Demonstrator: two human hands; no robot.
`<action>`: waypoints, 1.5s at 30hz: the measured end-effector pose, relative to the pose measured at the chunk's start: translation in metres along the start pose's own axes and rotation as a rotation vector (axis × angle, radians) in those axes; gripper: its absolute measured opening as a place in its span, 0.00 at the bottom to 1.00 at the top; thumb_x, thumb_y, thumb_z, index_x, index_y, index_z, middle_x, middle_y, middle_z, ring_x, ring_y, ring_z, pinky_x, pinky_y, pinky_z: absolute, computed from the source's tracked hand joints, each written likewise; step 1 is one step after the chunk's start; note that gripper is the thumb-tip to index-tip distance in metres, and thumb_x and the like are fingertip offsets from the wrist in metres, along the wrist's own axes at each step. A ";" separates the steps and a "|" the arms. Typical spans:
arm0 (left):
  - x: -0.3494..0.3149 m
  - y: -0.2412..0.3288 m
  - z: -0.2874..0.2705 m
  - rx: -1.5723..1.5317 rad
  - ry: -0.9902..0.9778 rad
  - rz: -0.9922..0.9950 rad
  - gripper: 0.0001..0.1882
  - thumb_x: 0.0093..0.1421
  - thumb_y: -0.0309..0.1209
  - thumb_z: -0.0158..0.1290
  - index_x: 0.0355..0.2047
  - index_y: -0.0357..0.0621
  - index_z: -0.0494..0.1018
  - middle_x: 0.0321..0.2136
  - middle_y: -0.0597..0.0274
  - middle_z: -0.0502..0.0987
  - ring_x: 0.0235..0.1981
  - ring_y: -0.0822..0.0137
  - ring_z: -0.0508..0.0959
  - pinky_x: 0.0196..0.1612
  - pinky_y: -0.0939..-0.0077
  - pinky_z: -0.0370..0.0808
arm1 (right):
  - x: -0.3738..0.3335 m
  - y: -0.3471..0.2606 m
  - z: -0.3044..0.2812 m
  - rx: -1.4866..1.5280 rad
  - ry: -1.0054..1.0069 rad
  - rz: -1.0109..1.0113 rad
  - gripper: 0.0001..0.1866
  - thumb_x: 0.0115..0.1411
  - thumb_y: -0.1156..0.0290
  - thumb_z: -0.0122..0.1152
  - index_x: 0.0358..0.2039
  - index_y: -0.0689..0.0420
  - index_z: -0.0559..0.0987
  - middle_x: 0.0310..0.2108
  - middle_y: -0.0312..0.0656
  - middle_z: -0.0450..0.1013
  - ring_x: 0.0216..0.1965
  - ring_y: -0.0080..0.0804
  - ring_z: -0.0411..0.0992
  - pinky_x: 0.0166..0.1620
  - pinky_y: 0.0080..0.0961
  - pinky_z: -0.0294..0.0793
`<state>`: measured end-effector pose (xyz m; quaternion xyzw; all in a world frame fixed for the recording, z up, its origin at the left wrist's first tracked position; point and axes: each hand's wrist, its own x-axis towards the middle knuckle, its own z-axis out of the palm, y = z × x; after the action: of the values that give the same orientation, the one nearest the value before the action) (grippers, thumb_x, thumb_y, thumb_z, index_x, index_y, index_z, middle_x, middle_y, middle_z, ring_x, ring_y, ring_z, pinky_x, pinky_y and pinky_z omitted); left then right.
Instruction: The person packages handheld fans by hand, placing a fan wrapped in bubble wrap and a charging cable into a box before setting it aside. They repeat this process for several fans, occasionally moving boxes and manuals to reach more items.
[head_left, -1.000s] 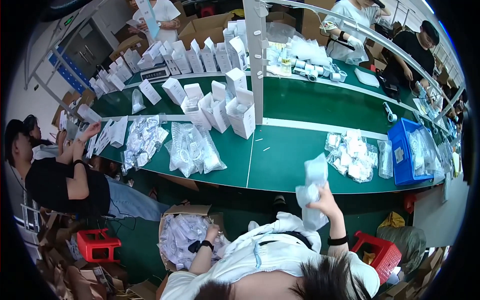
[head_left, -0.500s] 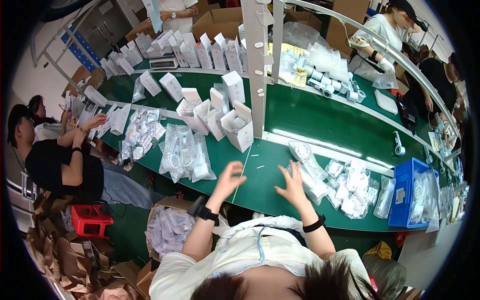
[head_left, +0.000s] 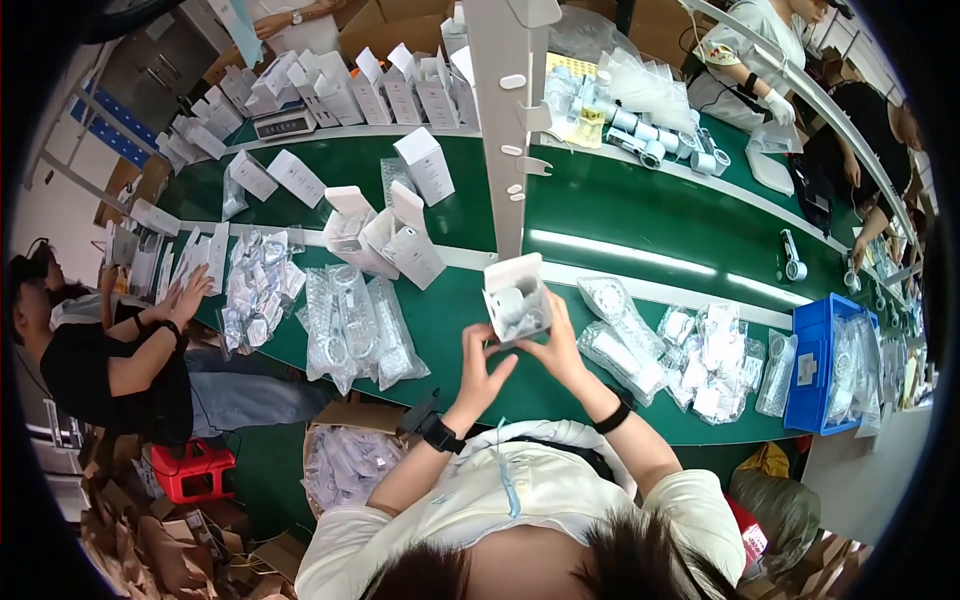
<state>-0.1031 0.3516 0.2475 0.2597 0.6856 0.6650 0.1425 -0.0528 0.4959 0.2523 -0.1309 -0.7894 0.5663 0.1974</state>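
A white carton point(head_left: 515, 308) with its top flap raised is between my hands above the front of the green bench. Clear plastic-wrapped pieces show inside it. My right hand point(head_left: 560, 350) grips its right side and lower edge. Against its lower left corner are the curled fingers of my left hand point(head_left: 480, 372), with the thumb below; the exact contact there is partly hidden. Left of the carton stand more open white cartons point(head_left: 415, 258). Bubble-wrapped white devices point(head_left: 350, 325) lie nearer on that side, and further bubble-wrapped packs point(head_left: 622, 345) lie to the right.
A metal post point(head_left: 508, 150) rises beyond the carton. Small bagged parts point(head_left: 715, 360) and a blue bin point(head_left: 812, 365) are at the right. More small bags point(head_left: 262, 285) lie left, near a co-worker point(head_left: 120, 350). A box of plastic bags point(head_left: 350, 455) sits below the bench.
My hands, apart and holding nothing before, have come together around the nearest open carton. It has moved right and toward me from its group. The view has shifted slightly.
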 end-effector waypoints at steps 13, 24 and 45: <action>0.014 -0.006 0.009 0.290 -0.354 0.424 0.36 0.46 0.25 0.57 0.55 0.49 0.55 0.56 0.44 0.50 0.50 0.48 0.62 0.52 0.62 0.60 | -0.042 -0.001 -0.051 -0.113 -0.050 -0.181 0.36 0.40 0.76 0.64 0.53 0.54 0.62 0.55 0.49 0.54 0.58 0.48 0.50 0.55 0.36 0.57; 0.016 -0.015 0.032 0.185 -0.149 0.430 0.27 0.49 0.22 0.53 0.51 0.47 0.60 0.52 0.44 0.55 0.49 0.47 0.63 0.52 0.59 0.59 | -0.037 -0.024 -0.054 -0.422 -0.094 -0.340 0.26 0.40 0.75 0.64 0.43 0.54 0.71 0.51 0.45 0.60 0.54 0.49 0.56 0.52 0.39 0.61; 0.039 0.054 0.005 0.679 -0.527 0.529 0.24 0.48 0.32 0.55 0.46 0.40 0.65 0.50 0.49 0.62 0.53 0.51 0.61 0.52 0.64 0.62 | -0.037 -0.014 -0.040 0.044 0.122 -0.086 0.35 0.39 0.79 0.65 0.50 0.56 0.63 0.51 0.47 0.56 0.53 0.45 0.58 0.52 0.32 0.63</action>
<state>-0.1237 0.3759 0.3057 0.6154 0.7146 0.3296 0.0447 -0.0015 0.5092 0.2707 -0.1267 -0.7683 0.5654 0.2721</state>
